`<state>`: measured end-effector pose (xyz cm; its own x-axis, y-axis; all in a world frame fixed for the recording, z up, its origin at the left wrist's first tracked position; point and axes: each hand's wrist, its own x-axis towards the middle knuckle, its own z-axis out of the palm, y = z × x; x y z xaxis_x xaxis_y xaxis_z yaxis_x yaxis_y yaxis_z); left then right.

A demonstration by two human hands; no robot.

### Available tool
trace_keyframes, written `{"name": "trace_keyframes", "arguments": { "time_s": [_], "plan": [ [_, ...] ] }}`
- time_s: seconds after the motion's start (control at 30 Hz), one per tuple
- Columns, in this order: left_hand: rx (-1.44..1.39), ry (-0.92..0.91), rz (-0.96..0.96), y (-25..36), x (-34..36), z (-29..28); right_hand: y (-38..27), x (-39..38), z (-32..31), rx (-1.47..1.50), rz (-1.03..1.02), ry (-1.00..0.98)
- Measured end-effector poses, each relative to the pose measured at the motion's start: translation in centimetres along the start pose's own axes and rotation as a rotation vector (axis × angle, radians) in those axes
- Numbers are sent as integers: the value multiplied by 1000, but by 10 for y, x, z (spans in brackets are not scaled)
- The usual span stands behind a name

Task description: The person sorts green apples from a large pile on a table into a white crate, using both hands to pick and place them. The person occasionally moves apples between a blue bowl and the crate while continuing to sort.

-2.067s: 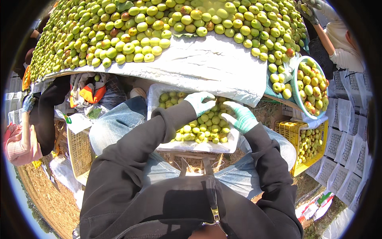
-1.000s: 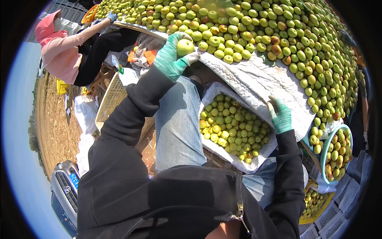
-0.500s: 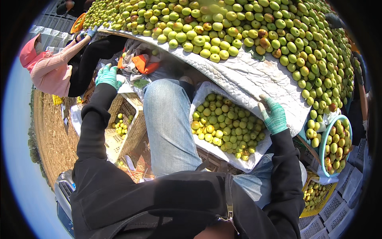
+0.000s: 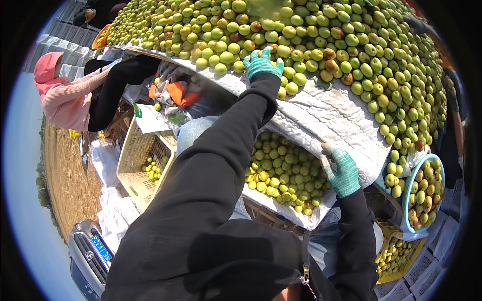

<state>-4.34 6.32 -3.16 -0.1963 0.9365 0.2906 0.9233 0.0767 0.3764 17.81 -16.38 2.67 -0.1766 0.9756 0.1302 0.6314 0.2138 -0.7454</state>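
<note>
My left hand (image 4: 261, 62), in a teal glove, reaches onto the large heap of green and red-blushed round fruit (image 4: 321, 37), fingers apart over the fruit at its lower edge. My right hand (image 4: 341, 170), gloved alike with pale fingertips, is open with curved fingers at the edge of the white quilted sheet (image 4: 346, 113). It hangs over the right side of a white-lined crate of green fruit (image 4: 283, 175) between my legs; my left arm covers part of that crate.
At left stand a cream crate (image 4: 138, 158) with some fruit and a person in a pink hood (image 4: 65, 100). At right are a light-blue basin (image 4: 424, 193) and a yellow crate (image 4: 394, 253) of fruit. A vehicle (image 4: 89, 253) shows lower left.
My left hand held a fruit a second ago, was over the cream crate half a second ago, and is now up at the heap. My right hand has shifted slightly down.
</note>
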Motion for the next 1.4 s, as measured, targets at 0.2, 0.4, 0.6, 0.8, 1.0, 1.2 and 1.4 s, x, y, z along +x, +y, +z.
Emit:
{"name": "trace_keyframes", "arguments": {
  "time_s": [0.2,0.4,0.6,0.8,1.0,1.2,1.4],
  "plan": [
    [-187,64,376,48,-22,27,1,2,5,10,-2,11],
    [-777,9,588,137,-65,-23,16,28,-4,1385,703,271],
    [-703,31,431,126,-103,-51,37,38,-32,2170,598,372],
    [-57,-409,157,2,-19,-3,37,25,-27,2191,584,283],
    [-93,-480,232,-2,-7,11,22,24,-21,2141,647,295],
    [-53,-589,297,4,-17,-18,28,25,-15,2108,677,196],
    [-234,-449,166,9,-31,-15,39,25,-16,1887,919,225]
  ]
}}
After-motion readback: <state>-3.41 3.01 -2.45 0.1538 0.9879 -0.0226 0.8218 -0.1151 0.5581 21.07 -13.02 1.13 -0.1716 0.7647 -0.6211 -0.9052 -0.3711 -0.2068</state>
